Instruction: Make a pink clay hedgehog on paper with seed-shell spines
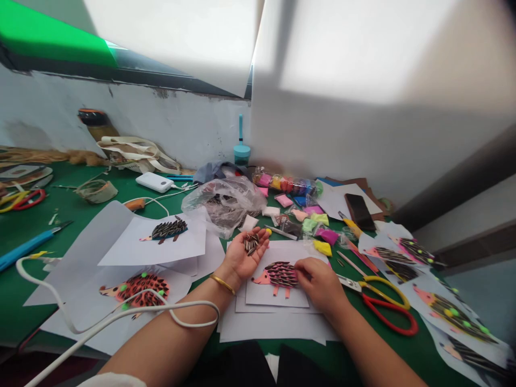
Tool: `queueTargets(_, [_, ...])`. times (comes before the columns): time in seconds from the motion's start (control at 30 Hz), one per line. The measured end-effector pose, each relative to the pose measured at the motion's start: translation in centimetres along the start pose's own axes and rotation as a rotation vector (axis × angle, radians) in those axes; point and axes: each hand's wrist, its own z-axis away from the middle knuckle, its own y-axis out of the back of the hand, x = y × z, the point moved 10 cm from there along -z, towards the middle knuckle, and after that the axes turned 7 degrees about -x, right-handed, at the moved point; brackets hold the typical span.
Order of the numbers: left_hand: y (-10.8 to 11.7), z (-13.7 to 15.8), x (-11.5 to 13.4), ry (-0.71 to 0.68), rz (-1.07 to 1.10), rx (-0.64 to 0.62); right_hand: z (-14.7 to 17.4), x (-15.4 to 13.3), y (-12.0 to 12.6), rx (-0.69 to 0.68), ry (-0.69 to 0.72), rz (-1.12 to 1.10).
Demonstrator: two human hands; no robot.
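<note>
My left hand (246, 253) lies palm up with its fingers loosely curled, cupping a small heap of striped sunflower seeds (251, 244). To its right, my right hand (316, 285) pinches with thumb and forefinger at the rear edge of a hedgehog picture (281, 274). Whatever lies between those fingertips is hidden. Pink clay forms the hedgehog's face and legs, and rows of seeds cover its back. It rests on a stack of white paper (278, 327). Behind my left hand, a clear plastic bag (226, 204) holds more dark seeds.
Red-and-yellow-handled scissors (387, 301) lie right of my right hand. Colourful clay packets (310, 220) and a phone (360, 211) lie farther back. Finished-looking hedgehog sheets (451, 312) overlap at the right; others (139, 290) lie left. A white cable (121, 317) loops across my left forearm.
</note>
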Motion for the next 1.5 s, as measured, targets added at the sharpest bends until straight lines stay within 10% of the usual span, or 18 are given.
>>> queueTargets(1.5, [-0.2, 0.2, -0.1, 0.007, -0.016, -0.002, -0.2, 0.6, 0.4, 0.001, -0.040, -0.022])
